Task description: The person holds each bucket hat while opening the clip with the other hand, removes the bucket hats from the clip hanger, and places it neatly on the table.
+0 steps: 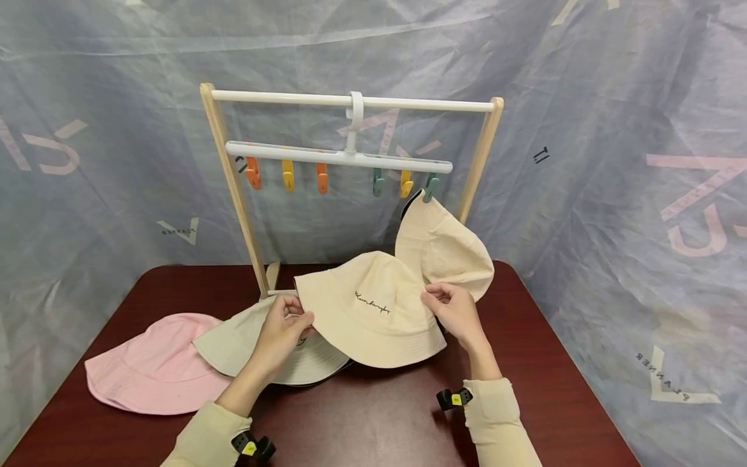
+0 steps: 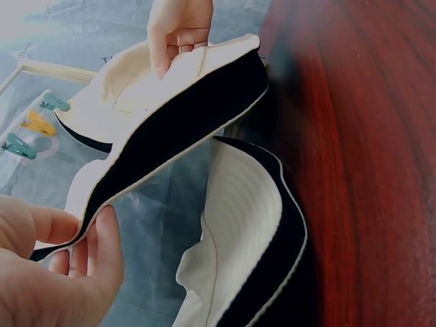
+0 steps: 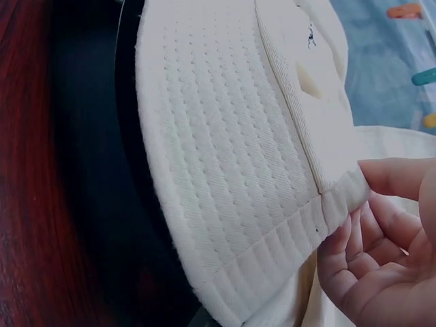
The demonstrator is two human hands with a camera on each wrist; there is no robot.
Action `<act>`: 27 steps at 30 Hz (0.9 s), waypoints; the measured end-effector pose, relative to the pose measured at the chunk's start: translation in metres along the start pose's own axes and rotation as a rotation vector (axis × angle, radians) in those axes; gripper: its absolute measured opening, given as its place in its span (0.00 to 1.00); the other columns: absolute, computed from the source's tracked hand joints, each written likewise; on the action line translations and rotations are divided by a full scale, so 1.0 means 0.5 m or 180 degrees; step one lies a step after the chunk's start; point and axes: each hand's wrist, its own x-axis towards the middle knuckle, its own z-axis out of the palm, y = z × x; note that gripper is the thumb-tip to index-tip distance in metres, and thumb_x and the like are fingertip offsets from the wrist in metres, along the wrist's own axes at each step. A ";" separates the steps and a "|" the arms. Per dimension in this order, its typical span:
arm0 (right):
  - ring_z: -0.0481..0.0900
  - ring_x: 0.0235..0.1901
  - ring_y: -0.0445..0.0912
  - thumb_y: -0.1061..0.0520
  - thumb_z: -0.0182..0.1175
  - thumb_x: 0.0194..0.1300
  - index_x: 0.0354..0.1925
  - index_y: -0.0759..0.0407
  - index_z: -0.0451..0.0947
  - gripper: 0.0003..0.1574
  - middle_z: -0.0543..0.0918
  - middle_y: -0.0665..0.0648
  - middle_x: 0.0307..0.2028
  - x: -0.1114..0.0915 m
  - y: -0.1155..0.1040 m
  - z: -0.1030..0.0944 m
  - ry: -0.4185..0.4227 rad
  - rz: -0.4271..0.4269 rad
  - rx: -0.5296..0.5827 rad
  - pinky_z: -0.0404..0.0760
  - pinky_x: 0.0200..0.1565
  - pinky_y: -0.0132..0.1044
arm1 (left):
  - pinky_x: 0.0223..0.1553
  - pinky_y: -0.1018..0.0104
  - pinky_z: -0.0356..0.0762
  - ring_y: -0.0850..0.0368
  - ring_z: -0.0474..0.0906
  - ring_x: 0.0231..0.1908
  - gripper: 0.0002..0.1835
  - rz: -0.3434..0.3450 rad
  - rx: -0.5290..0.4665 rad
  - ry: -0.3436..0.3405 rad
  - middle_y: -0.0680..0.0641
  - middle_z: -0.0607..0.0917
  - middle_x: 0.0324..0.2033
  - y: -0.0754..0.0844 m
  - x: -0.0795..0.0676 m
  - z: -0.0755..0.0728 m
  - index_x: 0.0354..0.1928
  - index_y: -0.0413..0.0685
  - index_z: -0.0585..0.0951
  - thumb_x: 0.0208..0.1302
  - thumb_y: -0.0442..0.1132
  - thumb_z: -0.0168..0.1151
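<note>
Both hands hold up a cream bucket hat (image 1: 373,324) with dark script on its front and a black inside. My left hand (image 1: 283,331) pinches the brim at one end, thumb on one face and fingers on the other in the left wrist view. At the opposite end my right hand (image 1: 456,312) pinches the brim's edge, as the right wrist view shows (image 3: 381,238). Behind it, another cream hat (image 1: 446,250) hangs by its brim from a green clip (image 1: 431,187). Below my left hand lies a pale grey-green hat (image 1: 233,337), partly hidden by that hand and the held hat.
A wooden rack (image 1: 233,188) carries a white hanger (image 1: 303,154) with several coloured clips, among them an orange clip (image 1: 253,174) and a yellow clip (image 1: 405,184). A pink bucket hat (image 1: 157,370) lies on the dark red table (image 1: 373,415) at left. Grey sheeting (image 1: 583,194) surrounds it.
</note>
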 end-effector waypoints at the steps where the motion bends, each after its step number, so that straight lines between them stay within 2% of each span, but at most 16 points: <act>1: 0.84 0.39 0.47 0.54 0.69 0.72 0.53 0.61 0.88 0.16 0.88 0.59 0.42 0.001 0.000 0.000 -0.0009 0.0000 -0.0059 0.82 0.39 0.34 | 0.53 0.56 0.87 0.58 0.84 0.43 0.14 -0.0027 0.0009 -0.0012 0.40 0.73 0.51 0.000 0.000 0.000 0.57 0.37 0.66 0.77 0.29 0.57; 8: 0.83 0.38 0.47 0.56 0.70 0.71 0.51 0.61 0.89 0.14 0.88 0.57 0.38 0.014 0.010 -0.005 -0.0061 -0.0078 -0.0343 0.81 0.42 0.37 | 0.52 0.60 0.87 0.57 0.85 0.44 0.14 -0.0215 0.0028 -0.0129 0.39 0.73 0.51 -0.008 -0.001 0.005 0.55 0.38 0.65 0.76 0.29 0.57; 17: 0.84 0.37 0.47 0.57 0.70 0.71 0.50 0.63 0.90 0.13 0.90 0.59 0.40 0.034 0.019 -0.018 -0.0203 -0.0071 -0.0571 0.81 0.39 0.38 | 0.51 0.61 0.87 0.53 0.86 0.43 0.15 -0.0327 0.0091 -0.0285 0.38 0.72 0.51 -0.021 0.000 0.013 0.54 0.36 0.65 0.75 0.28 0.60; 27: 0.84 0.36 0.44 0.56 0.69 0.71 0.47 0.60 0.91 0.11 0.91 0.56 0.39 0.048 0.026 -0.037 -0.0302 -0.0083 -0.0759 0.81 0.41 0.38 | 0.49 0.62 0.88 0.53 0.86 0.40 0.13 -0.0354 0.0138 -0.0215 0.37 0.76 0.47 -0.032 0.000 0.031 0.51 0.35 0.70 0.71 0.26 0.62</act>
